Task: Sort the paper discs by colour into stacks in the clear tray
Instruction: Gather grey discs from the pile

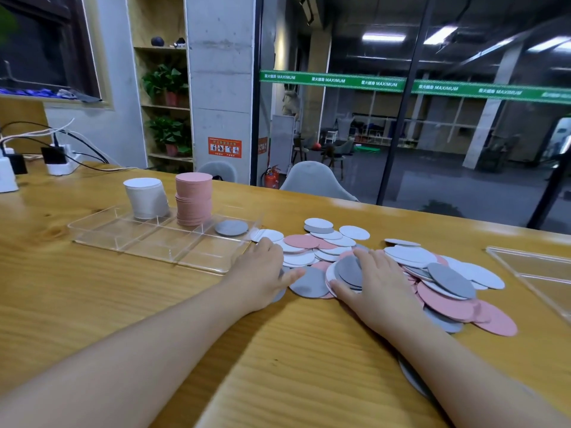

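Observation:
A clear divided tray (148, 247) lies on the wooden table at the left. In its back compartments stand a tall white disc stack (145, 197), a tall pink disc stack (193, 198) and a low grey disc stack (231, 227). To the right spreads a loose pile of white, pink and grey paper discs (445, 282). My left hand (262, 273) rests flat on discs at the pile's left edge, just beside the tray's right end. My right hand (375, 285) lies flat on the middle of the pile, with its fingers over a grey disc (347, 270).
A second clear tray (537, 273) sits at the right edge of the table. Power strips with chargers and cables (55, 159) lie at the back left. One grey disc (411, 378) lies partly under my right forearm. Grey chairs stand behind the table's far edge.

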Available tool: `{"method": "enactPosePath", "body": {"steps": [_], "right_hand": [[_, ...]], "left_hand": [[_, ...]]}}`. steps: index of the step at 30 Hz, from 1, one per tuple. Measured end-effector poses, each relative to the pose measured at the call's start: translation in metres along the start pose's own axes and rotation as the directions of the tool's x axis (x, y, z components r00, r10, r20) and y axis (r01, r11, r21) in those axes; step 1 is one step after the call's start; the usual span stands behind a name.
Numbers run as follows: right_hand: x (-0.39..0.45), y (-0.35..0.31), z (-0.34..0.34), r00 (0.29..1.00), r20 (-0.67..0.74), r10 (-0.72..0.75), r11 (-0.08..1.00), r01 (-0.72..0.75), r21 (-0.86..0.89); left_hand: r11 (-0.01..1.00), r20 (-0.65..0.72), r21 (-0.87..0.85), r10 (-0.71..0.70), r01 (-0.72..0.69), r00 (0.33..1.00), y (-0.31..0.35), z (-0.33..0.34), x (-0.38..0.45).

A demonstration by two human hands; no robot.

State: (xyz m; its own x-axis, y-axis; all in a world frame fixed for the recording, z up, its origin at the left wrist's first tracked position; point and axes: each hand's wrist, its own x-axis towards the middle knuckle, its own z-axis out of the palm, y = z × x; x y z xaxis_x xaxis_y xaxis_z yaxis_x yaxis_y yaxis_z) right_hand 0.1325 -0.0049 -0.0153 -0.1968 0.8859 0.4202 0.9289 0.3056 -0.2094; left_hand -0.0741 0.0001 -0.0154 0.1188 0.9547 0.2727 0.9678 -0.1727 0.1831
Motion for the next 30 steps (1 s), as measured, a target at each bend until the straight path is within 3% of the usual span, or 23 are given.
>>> {"method": "enactPosePath", "body": {"steps": [4, 12, 16, 20, 23, 26, 30], "right_hand": [[0.000, 0.000, -0.003, 0.999, 0.001, -0.032, 0.999, 0.032, 0.018], [0.002, -0.002, -0.003, 0.995, -0.035, -0.097, 0.995, 0.098, 0.020], [0.002, -0.002, -0.003, 0.990, -0.049, -0.135, 0.990, 0.137, 0.022], [0.001, -0.004, -0.007, 0.990, -0.043, -0.132, 0.982, 0.136, 0.129], [0.000, -0.004, -0.008, 0.992, -0.042, -0.117, 0.974, 0.123, 0.189], [0.000, -0.003, -0.008, 0.993, -0.060, -0.099, 0.966, 0.110, 0.232], [0.002, -0.003, -0.007, 0.987, -0.101, -0.121, 0.954, 0.144, 0.262]], "left_hand": [[0.999, -0.056, 0.015, -0.032, 0.033, 0.998, -0.001, 0.005, 0.002], [0.989, -0.151, -0.148, -0.033, 0.011, 0.988, -0.002, 0.006, 0.000], [0.999, -0.183, -0.034, -0.026, 0.020, 0.983, 0.001, 0.006, 0.002], [1.000, -0.358, 0.005, 0.025, -0.025, 0.934, -0.001, 0.003, 0.004], [0.998, -0.219, -0.024, -0.063, 0.059, 0.974, -0.009, -0.004, 0.002], [0.997, -0.168, -0.066, -0.043, 0.032, 0.985, -0.013, -0.010, 0.001], [0.992, 0.031, -0.120, -0.029, 0.033, 0.999, -0.016, -0.024, -0.006]]}}
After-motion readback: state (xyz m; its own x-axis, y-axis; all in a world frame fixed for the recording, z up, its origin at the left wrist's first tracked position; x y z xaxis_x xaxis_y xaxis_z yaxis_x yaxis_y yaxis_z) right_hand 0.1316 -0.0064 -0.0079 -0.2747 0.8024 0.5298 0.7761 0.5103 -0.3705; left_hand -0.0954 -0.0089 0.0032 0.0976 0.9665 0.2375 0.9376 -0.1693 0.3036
